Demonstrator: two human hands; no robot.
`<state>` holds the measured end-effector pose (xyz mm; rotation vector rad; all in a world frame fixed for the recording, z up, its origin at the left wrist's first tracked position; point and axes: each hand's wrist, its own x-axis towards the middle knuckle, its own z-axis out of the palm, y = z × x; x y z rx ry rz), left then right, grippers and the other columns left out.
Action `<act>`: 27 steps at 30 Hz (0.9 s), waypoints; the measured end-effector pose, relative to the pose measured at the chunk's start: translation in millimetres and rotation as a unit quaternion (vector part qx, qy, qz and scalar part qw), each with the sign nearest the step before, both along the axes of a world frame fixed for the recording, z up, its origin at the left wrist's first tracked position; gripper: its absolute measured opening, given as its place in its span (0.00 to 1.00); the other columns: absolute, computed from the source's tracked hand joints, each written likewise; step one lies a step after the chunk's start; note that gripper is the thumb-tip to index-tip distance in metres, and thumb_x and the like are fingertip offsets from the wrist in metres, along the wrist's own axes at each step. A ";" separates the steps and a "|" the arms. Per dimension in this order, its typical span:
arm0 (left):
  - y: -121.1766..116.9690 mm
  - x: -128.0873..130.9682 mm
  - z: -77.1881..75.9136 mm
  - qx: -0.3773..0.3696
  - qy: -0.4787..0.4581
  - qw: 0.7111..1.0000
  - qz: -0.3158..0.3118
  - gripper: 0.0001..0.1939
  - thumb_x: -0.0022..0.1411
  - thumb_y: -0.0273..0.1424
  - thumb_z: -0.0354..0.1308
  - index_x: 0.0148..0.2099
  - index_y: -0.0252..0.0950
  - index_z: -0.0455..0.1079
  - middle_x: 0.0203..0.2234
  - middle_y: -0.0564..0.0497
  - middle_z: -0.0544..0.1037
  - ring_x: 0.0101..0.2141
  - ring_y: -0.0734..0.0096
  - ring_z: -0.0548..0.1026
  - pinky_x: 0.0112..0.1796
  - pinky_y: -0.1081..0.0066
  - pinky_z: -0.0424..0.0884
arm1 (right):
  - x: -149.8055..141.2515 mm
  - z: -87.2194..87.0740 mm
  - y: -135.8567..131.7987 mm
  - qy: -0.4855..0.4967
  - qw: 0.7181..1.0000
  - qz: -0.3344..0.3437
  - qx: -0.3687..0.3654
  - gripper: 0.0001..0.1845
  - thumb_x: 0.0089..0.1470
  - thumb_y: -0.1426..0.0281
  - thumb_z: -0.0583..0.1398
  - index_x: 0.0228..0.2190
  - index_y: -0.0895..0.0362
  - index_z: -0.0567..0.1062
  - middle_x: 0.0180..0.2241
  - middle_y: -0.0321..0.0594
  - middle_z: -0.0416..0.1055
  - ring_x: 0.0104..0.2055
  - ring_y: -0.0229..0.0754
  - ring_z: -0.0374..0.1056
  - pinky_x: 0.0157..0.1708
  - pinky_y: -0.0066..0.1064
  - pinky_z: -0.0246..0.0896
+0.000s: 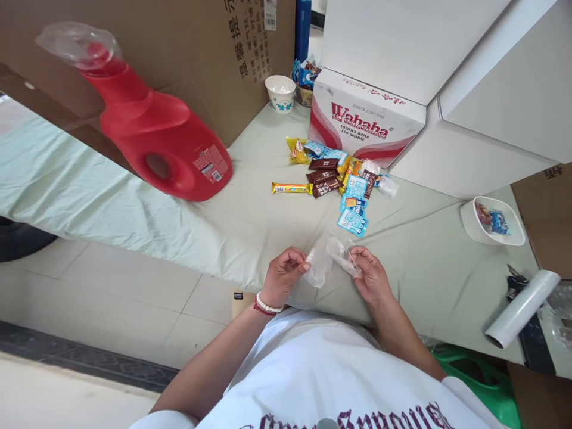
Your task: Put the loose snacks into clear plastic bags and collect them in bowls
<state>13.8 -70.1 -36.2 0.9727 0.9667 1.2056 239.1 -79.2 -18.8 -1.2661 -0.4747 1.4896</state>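
Observation:
Between my two hands a clear plastic bag [322,261] is stretched above the near edge of the table. My left hand [286,275] pinches its left side, thumb against the fingers. The right side is gripped by my right hand [370,275], with fingers closed on the thin film. Just beyond the bag lie blue-and-white snack packets [353,221]. Farther back are brown cocoa packets [325,177] and a yellow packet [297,150]. A yellow-orange snack bar [292,188] lies apart to the left of the pile.
A red detergent jug [156,131] stands at left. Behind the snacks is a Wahaha water carton [364,122], beside a paper cup [280,95]. At right are a white tub [491,223] holding packets and a roll of film [522,308]. A large cardboard box [192,59] borders the back.

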 end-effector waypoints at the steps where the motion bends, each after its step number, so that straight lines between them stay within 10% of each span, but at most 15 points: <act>1: -1.3 2.3 -0.4 -0.002 0.002 1.000 -0.002 0.16 0.56 0.40 0.72 0.30 0.36 0.70 0.29 0.52 0.73 0.31 0.73 0.69 0.34 0.72 0.66 | 1.6 -0.5 -1.4 -0.007 1.000 0.000 -0.006 0.18 0.40 0.59 0.74 0.31 0.53 0.79 0.27 0.33 0.71 0.27 0.34 0.62 0.24 0.25 0.59; 5: -6.5 10.3 2.3 0.024 0.025 0.999 -0.032 0.16 0.57 0.39 0.71 0.29 0.36 0.69 0.29 0.52 0.73 0.32 0.73 0.70 0.36 0.72 0.67 | 7.6 -1.6 -3.4 -0.032 0.997 0.050 -0.048 0.31 0.48 0.40 0.66 0.39 0.54 0.79 0.31 0.39 0.75 0.26 0.39 0.65 0.19 0.28 0.56; 11: 28.7 -14.3 13.1 0.130 0.180 0.971 -0.085 0.13 0.62 0.38 0.65 0.29 0.38 0.68 0.32 0.49 0.76 0.35 0.68 0.74 0.41 0.66 0.70 | 20.2 -5.6 -1.1 -0.178 0.982 0.069 0.007 0.22 0.44 0.51 0.72 0.31 0.56 0.80 0.22 0.33 0.68 0.22 0.35 0.56 0.21 0.28 0.51; 17: 78.0 -28.2 36.3 0.188 0.432 0.855 0.215 0.11 0.54 0.38 0.66 0.36 0.38 0.71 0.40 0.45 0.74 0.42 0.60 0.72 0.45 0.62 0.70 | 28.6 -12.4 -13.8 -0.424 0.892 0.050 0.149 0.11 0.59 0.60 0.63 0.38 0.53 0.81 0.34 0.39 0.75 0.35 0.42 0.69 0.36 0.33 0.64; 22: 43.8 27.3 38.5 -0.013 0.288 0.957 -0.041 0.22 0.65 0.50 0.54 0.28 0.39 0.64 0.19 0.57 0.65 0.20 0.73 0.65 0.26 0.71 0.62 | 26.4 -17.3 -27.9 -0.559 0.789 0.083 0.243 0.20 0.60 0.73 0.55 0.50 0.50 0.79 0.37 0.40 0.72 0.38 0.43 0.71 0.38 0.34 0.67; 27: 32.9 77.0 16.0 -0.143 0.190 0.967 -0.090 0.22 0.61 0.53 0.56 0.31 0.37 0.67 0.21 0.57 0.69 0.16 0.77 0.64 0.21 0.72 0.59 | 27.0 -26.9 -41.0 -0.595 0.736 0.137 0.292 0.31 0.53 0.79 0.54 0.55 0.49 0.77 0.38 0.41 0.70 0.39 0.44 0.69 0.38 0.34 0.68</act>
